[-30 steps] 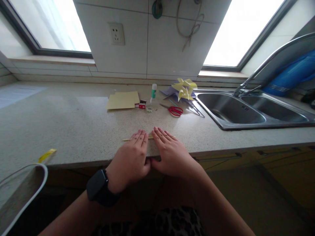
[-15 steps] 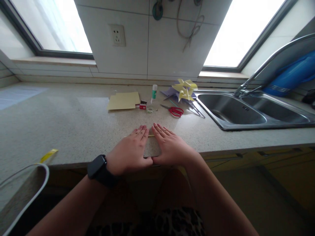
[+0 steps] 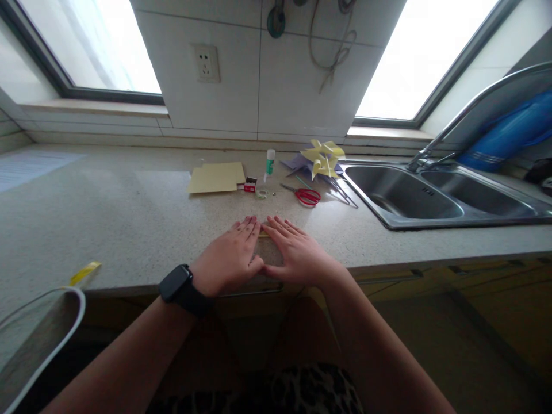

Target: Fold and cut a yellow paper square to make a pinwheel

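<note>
My left hand [image 3: 230,250] and my right hand [image 3: 297,247] lie palm down near the counter's front edge, fingers stretched out. Their fingertips slant toward each other and the thumbs meet or nearly meet. Between them shows a short piece of a thin, pale yellow strip or roll [image 3: 264,235]; its ends are hidden under the fingers. Beyond the hands are red-handled scissors [image 3: 307,196], a small red box [image 3: 250,184], a roll of clear tape [image 3: 261,194] and a glue stick [image 3: 269,162] standing upright.
Yellow paper sheets [image 3: 215,178] lie at the back left of the hands. Yellow and purple paper pinwheels [image 3: 324,158] rest beside the steel sink [image 3: 399,223]. A white cable [image 3: 81,307] and a yellow strip [image 3: 85,273] are at the left front edge.
Both hands have slid slightly forward over the yellow strip. My left forearm and watch have shifted a little up and to the right. The other things stay put.
</note>
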`<state>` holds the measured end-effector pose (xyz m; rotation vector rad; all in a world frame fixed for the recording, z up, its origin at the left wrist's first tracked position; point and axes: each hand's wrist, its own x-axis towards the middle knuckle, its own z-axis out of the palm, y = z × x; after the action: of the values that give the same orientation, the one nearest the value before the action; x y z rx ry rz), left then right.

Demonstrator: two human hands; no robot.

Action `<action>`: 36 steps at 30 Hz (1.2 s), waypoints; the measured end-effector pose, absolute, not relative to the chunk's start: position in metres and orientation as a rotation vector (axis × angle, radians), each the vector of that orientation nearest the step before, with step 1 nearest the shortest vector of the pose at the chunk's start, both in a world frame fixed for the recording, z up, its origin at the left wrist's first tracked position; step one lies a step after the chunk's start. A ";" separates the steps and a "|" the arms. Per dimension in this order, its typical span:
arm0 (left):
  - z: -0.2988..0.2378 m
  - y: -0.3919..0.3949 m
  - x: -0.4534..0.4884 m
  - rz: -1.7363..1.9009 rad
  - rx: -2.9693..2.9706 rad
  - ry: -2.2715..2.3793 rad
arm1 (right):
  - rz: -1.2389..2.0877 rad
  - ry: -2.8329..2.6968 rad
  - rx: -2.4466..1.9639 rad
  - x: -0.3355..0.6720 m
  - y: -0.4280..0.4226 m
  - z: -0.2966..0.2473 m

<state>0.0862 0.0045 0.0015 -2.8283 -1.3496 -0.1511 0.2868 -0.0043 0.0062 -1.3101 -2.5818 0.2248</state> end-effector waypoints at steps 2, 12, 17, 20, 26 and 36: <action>0.000 0.006 0.087 -0.161 -2.823 -1.347 | 0.177 -2.545 -1.321 0.284 -0.010 0.005; -0.002 0.007 0.085 -0.175 -2.816 -1.330 | 0.175 -2.421 -1.311 0.285 -0.013 0.006; -0.001 0.006 0.085 -0.188 -2.815 -1.334 | 0.101 -2.342 -1.378 0.283 0.004 0.004; -0.001 0.006 0.085 -0.193 -2.813 -1.335 | 0.063 -2.351 -1.377 0.282 0.012 0.004; -0.002 0.007 0.087 -0.193 -2.788 -1.353 | -0.024 -2.403 -1.349 0.282 0.009 0.004; -0.006 0.015 0.086 -0.205 -2.794 -1.345 | -0.034 -2.407 -1.341 0.285 0.001 0.003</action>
<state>0.0859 0.0149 -0.0057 -2.7939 -1.3449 -0.2050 0.2850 0.0010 0.0032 -1.3408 -2.4075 -0.0342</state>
